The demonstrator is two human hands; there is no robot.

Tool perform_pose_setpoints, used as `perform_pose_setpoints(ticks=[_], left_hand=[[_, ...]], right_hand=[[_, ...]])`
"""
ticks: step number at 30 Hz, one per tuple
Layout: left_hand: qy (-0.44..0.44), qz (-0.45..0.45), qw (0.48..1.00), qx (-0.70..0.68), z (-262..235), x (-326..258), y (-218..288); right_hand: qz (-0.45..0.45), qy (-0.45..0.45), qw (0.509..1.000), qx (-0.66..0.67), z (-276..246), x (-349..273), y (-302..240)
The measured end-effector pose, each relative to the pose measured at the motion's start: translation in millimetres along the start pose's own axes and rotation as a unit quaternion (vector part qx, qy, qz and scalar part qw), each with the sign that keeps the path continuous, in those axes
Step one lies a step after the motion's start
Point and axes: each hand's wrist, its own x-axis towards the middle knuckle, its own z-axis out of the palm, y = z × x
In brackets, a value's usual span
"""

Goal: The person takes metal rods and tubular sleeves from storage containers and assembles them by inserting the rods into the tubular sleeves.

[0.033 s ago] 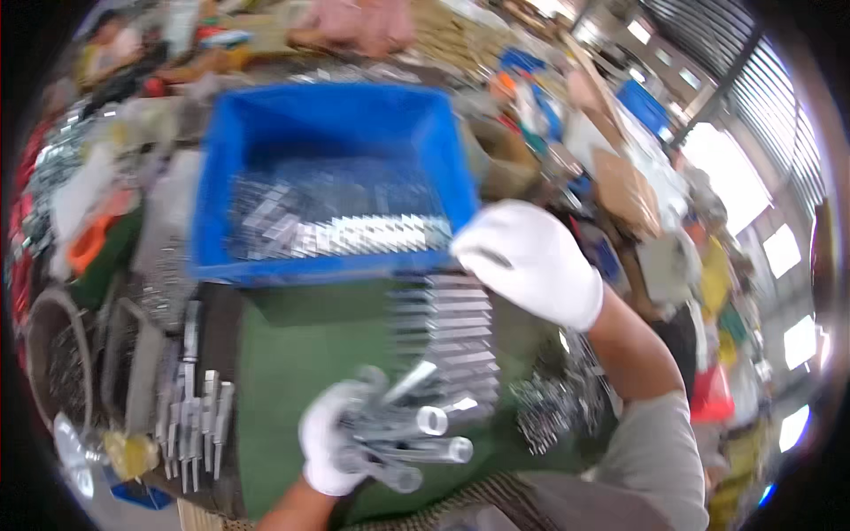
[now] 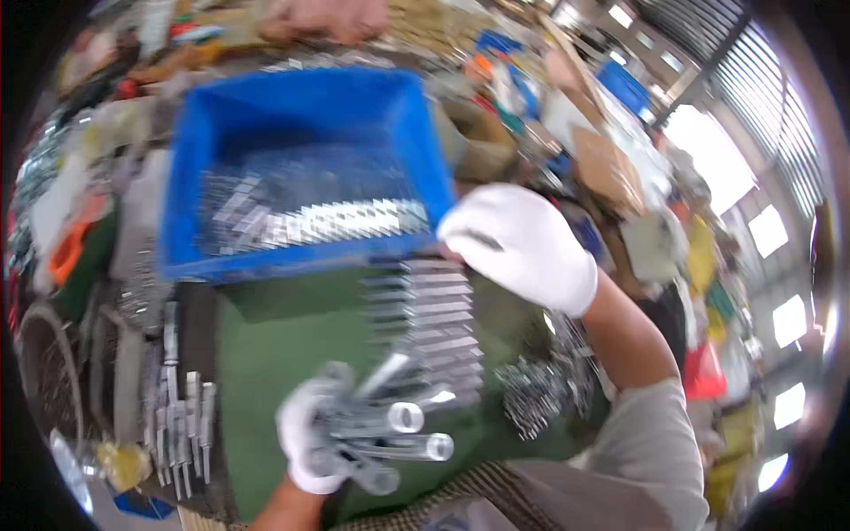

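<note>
My left hand (image 2: 305, 438), in a white glove, is closed around a bundle of several shiny, see-through tubes (image 2: 403, 445) above the green mat (image 2: 274, 354). Their open ends point to the right. My right hand (image 2: 522, 248), also gloved in white, is at the front right corner of the blue crate (image 2: 301, 257). Its fingers are pressed together; whatever is between them is hidden. Just below it, a stack of flat silvery strips (image 2: 443, 327) lies on the mat. More shiny pieces (image 2: 345, 221) lie in rows inside the crate. Motion blurs the small parts.
A heap of small metal parts (image 2: 544, 385) lies on the right. Along the mat's left side are several slim metal rods (image 2: 181, 425). Bags, cardboard (image 2: 606, 168) and an orange item (image 2: 75, 243) crowd around the work area.
The view has shifted, so the crate, mat and both hands sit farther left and slightly higher in the picture. The left hand keeps the tubes; the right fingers stay closed.
</note>
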Motion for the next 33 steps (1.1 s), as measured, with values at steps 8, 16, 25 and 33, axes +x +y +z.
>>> perform_pose_setpoints(ticks=[8, 16, 25, 33], left_hand=[[-0.070, 0.010, 0.977, -0.203, -20.0, 1.4, -8.8], [0.061, 0.140, 0.966, 0.211, -18.2, -6.2, -21.4], [0.090, 0.110, 0.977, 0.157, -12.9, -2.6, -20.7], [0.071, 0.224, 0.893, 0.383, -6.1, 5.9, -17.4]], right_hand=[[0.364, -0.196, 0.911, 0.005, -31.1, -186.8, 34.5], [0.345, -0.175, 0.922, 0.000, 4.6, -257.3, 22.5], [0.375, -0.248, 0.893, -0.028, 10.3, -247.1, 35.3], [0.480, -0.276, 0.829, -0.083, -26.5, -267.7, 43.0]])
